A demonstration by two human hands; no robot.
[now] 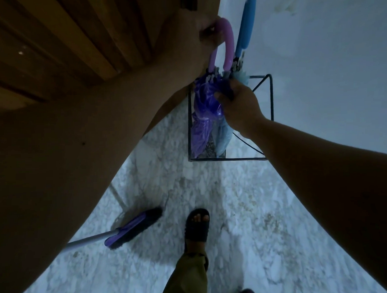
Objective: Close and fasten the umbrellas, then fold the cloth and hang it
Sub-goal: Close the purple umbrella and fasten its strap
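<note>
- The purple umbrella (205,115) stands nearly upright in a wire stand (271,95), its long axis running from the pink hooked handle (225,42) at the top down to the tip at the stand's floor.
- The left hand (197,34) grips the free end of the handle's hook, so the shaft hangs below and to the right of it.
- The right hand (239,103) is the nearer one to the canopy: its fingers (220,97) are curled into the bunched purple fabric just under the rib tips, pinching it from the right side.
- I judge the coming move to be fastening the strap, which would have to wrap around the canopy across its long axis; the strap itself I cannot make out.
- The canopy looks shiny, crumpled and loosely gathered, not yet tightly rolled.
- A blue umbrella (225,134) with a blue handle (247,21) stands just beside it in the same stand, touching or nearly so, already collapsed.
- A broom (134,227) lies on the floor (245,210), well apart from the stand.
- No cloth shows.
</note>
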